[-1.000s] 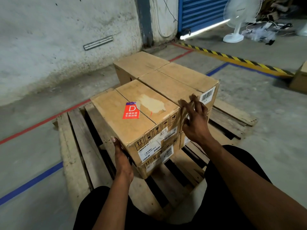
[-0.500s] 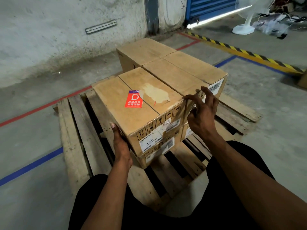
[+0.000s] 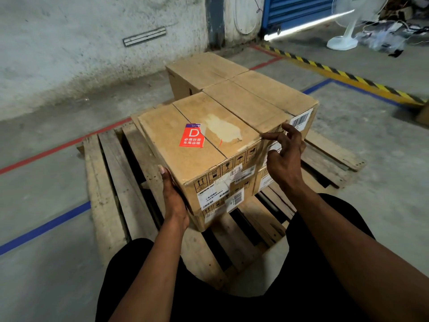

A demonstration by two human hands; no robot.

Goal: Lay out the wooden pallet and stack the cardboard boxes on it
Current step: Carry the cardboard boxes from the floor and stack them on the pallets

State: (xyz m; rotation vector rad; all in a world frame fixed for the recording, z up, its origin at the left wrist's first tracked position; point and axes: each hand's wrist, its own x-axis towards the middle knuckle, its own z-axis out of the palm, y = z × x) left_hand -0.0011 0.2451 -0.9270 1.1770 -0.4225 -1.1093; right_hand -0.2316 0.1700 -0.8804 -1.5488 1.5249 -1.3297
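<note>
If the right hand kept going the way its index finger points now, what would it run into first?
The right hand points its index finger left, toward the near box with the red D sticker. It would meet that box's top right corner almost at once; the fingertip looks at or nearly on the edge, though depth is unclear.

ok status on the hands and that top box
Left hand flat against top box side. Right hand open at its right corner. Box on pallet stack. Nothing blocking.

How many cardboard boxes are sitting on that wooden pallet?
4 tops show: the red-stickered box nearest, two boxes beside it, one box at the back. Label strips beneath suggest a lower layer; more may be hidden.
</note>
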